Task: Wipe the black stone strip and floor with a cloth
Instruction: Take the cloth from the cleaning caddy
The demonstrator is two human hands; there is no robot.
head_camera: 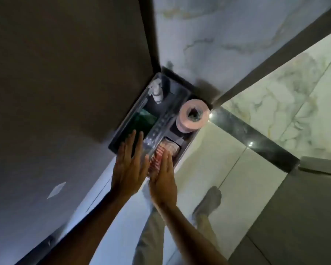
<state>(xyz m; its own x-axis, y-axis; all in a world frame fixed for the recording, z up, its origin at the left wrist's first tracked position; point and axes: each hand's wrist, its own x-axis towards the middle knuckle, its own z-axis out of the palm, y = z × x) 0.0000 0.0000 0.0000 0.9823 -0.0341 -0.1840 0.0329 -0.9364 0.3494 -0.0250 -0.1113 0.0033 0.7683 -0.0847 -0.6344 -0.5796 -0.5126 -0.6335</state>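
Observation:
A black stone strip [254, 141] runs diagonally across the pale marble floor [204, 163] at the right. A dark tray [183, 152] sits in the corner by the walls, holding a pink paper roll [192, 116], a white pump bottle [157, 90], a green item [146, 119] and a pink ribbed object [161, 153]. My left hand [128, 167] is flat with fingers spread over the tray's near end. My right hand [163, 180] is also flat, fingers together, next to the pink ribbed object. No cloth is visible in either hand.
A dark wall panel [69, 64] fills the upper left and a marble wall [218, 35] the upper middle. My leg and shoe [208, 201] stand on the floor below the tray. A grey mat or darker tile [298, 217] lies at the lower right.

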